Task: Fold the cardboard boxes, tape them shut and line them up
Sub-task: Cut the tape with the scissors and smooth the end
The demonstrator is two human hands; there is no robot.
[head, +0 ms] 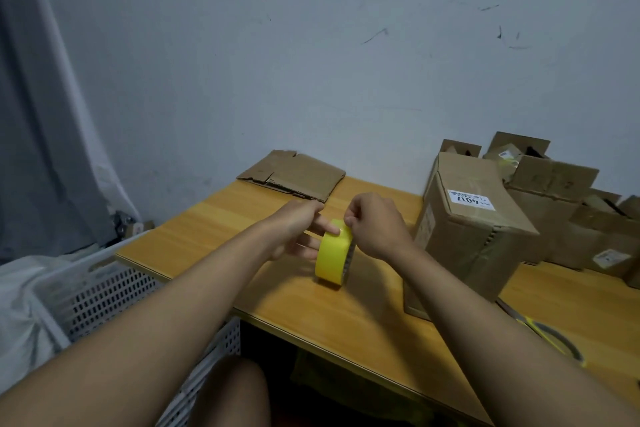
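Two hands are working the round yellow tape roll point(333, 255) near the wooden table's point(214, 218) middle: the left hand point(298, 234) is gripping its side, and the right hand point(375, 224) is pinching at its top (probably hunting the loose end). Taping seems underway; next, pulling a strip toward the folded brown cardboard box point(464, 218) just beside it.

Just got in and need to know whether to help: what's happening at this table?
A person holds a yellow tape roll above the wooden table. The left hand steadies it while the right hand pinches at its top edge, apparently picking for the tape end. A folded box stands just right of the roll. Flat cardboard lies by the wall, not yet folded.
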